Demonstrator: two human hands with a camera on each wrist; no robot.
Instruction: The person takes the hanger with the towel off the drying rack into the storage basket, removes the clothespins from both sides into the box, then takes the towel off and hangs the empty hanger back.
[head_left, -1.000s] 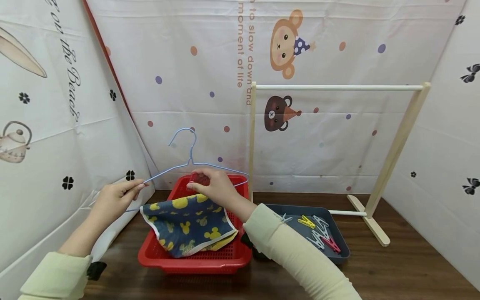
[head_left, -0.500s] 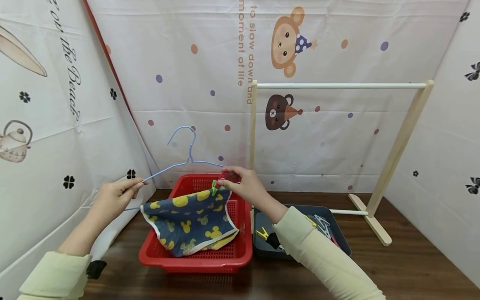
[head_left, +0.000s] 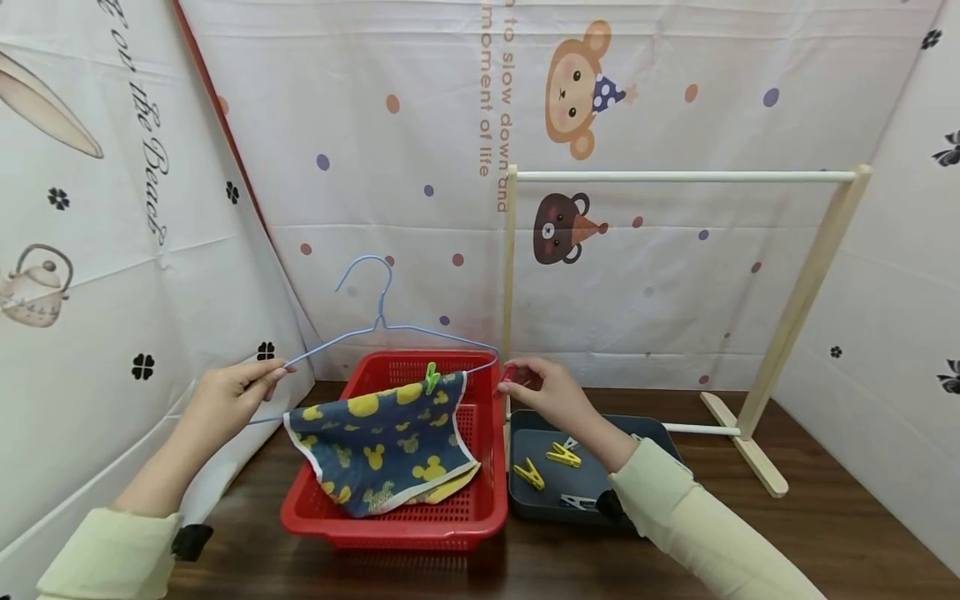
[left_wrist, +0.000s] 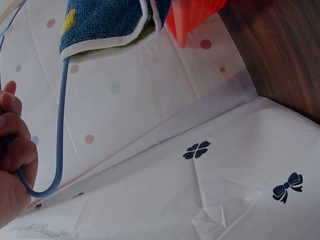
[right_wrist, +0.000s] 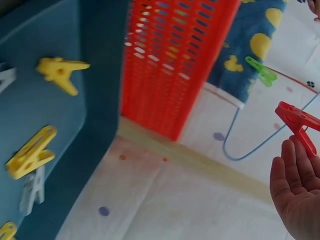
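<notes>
The left hand [head_left: 228,400] is pinching one side of the blue wire hanger [head_left: 381,310], and the patterned cloth [head_left: 390,446] is hanging folded over its bottom wire, above the red basket [head_left: 405,527] — a green clip [head_left: 432,378] is biting its top edge. Over by the hanger's right end, the right hand [head_left: 551,392] is pinching a red clip [right_wrist: 298,120] — clear of the cloth, near the dark tray [head_left: 540,437] of pegs.
</notes>
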